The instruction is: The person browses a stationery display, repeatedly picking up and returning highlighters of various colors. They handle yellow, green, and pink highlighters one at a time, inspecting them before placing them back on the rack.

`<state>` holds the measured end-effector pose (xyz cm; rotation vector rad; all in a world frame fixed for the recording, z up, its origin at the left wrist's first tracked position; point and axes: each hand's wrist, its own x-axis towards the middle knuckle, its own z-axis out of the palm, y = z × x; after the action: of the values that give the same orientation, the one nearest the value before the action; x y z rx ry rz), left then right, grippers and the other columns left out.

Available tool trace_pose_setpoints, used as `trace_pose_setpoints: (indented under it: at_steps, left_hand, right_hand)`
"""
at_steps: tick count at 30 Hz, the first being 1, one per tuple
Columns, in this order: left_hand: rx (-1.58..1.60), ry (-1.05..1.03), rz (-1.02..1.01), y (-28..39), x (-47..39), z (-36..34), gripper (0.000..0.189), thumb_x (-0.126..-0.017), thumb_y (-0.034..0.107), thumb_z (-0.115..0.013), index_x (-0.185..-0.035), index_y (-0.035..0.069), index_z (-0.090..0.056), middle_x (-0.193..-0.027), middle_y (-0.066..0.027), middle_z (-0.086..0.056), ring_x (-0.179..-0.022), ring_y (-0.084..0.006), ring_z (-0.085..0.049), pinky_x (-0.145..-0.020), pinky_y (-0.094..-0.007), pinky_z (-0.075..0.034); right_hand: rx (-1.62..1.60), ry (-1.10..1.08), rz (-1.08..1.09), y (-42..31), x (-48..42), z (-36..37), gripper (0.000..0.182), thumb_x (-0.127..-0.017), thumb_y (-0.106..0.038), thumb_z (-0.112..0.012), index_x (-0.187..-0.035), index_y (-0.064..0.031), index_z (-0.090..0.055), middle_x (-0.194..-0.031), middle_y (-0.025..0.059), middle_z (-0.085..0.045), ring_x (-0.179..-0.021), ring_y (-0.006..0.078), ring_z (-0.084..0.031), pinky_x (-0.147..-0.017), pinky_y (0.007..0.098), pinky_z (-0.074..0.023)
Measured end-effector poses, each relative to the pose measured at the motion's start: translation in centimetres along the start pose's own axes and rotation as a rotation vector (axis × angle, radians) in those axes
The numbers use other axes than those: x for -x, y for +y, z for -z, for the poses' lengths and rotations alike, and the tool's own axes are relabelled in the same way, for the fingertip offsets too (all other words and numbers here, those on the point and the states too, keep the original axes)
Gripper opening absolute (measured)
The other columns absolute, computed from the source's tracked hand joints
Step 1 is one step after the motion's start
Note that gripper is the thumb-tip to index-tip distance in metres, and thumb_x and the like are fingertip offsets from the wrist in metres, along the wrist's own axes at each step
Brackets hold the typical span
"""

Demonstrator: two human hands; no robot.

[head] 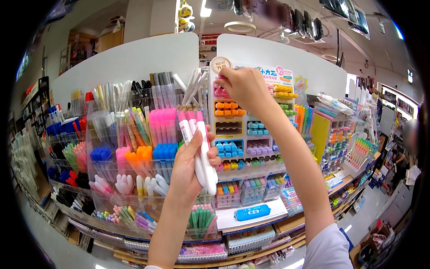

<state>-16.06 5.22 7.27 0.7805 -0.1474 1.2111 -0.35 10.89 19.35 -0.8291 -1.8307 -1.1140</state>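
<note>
Several white markers with pink ends (198,144) are gripped upright in my left hand (193,158), in front of the clear acrylic pen rack. My right hand (245,87) reaches to the top left of the highlighter display stand (245,132), its fingertips pinched on a pink-ended highlighter (221,78) at the pink compartment. Below it the orange highlighters (230,108) fill one compartment, and the compartment with a yellow rim (229,128) under that holds none. Blue highlighters (229,148) and purple ones (258,147) lie lower down. The right hand hides part of the upper compartments.
The clear acrylic rack (124,198) at left holds pens in many colours. A blue box-like sign (252,212) lies on the white ledge below the display. Spiral notebooks (250,237) fill the shelf beneath. More pen displays (336,141) stand at right, and a person (398,164) is farther back.
</note>
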Motion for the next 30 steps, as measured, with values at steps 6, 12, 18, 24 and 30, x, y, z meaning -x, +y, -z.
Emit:
trace_pose_setpoints:
  at_steps: [6,12,18,24,30]
  left_hand:
    - [0.004,0.021,-0.021,0.3,0.4,0.1,0.031,-0.089,0.022,-0.048,-0.113,0.004,-0.043,-0.092,-0.0036,-0.054,-0.061,-0.0099,-0.044,-0.048,-0.0211,-0.040]
    - [0.018,0.008,-0.006,0.2,0.4,0.1,0.031,-0.089,0.022,-0.048,-0.113,0.003,-0.043,-0.091,-0.0038,-0.054,-0.059,-0.0100,-0.044,-0.047,-0.0210,-0.040]
    - [-0.014,0.015,-0.028,0.3,0.6,0.0,0.031,-0.089,0.022,-0.047,-0.113,0.002,-0.043,-0.091,-0.0037,-0.053,-0.059,-0.0099,-0.044,-0.046,-0.0209,-0.040]
    - [-0.037,-0.008,-0.035,0.2,0.7,-0.4,0.032,-0.089,0.022,-0.048,-0.113,0.002,-0.043,-0.092,-0.0044,-0.053,-0.059,-0.0096,-0.045,-0.045,-0.0210,-0.039]
    - [-0.372,-0.009,-0.147,0.6,1.3,-1.2,0.037,-0.088,0.022,-0.050,-0.115,-0.001,-0.042,-0.093,-0.0124,-0.058,-0.052,-0.0114,-0.049,-0.042,-0.0224,-0.040]
  right_hand:
    - [0.089,-0.070,-0.015,-0.2,0.3,0.2,0.021,-0.076,-0.026,-0.059,-0.068,-0.0063,-0.058,-0.056,0.0108,-0.056,-0.057,0.0273,-0.058,-0.051,0.0373,-0.0450]
    - [0.119,-0.095,0.011,0.8,0.5,-1.2,0.017,-0.078,-0.025,-0.057,-0.079,-0.0110,-0.067,-0.064,0.0092,-0.061,-0.064,0.0256,-0.058,-0.058,0.0371,-0.0456]
    - [-0.101,-0.213,-0.182,1.3,-0.4,-2.0,0.016,-0.075,-0.022,-0.059,-0.080,-0.0101,-0.068,-0.071,0.0108,-0.063,-0.068,0.0252,-0.058,-0.063,0.0365,-0.0462]
    - [-0.186,-0.020,-0.191,1.9,-0.2,-1.7,0.021,-0.077,-0.027,-0.058,-0.077,-0.0081,-0.067,-0.067,0.0114,-0.062,-0.060,0.0274,-0.056,-0.060,0.0376,-0.0444]
    - [-0.726,-0.187,-0.357,-1.8,0.8,2.7,0.025,-0.083,-0.025,-0.056,-0.081,-0.0010,-0.063,-0.058,0.0047,-0.056,-0.055,0.0115,-0.052,-0.054,0.0264,-0.0407]
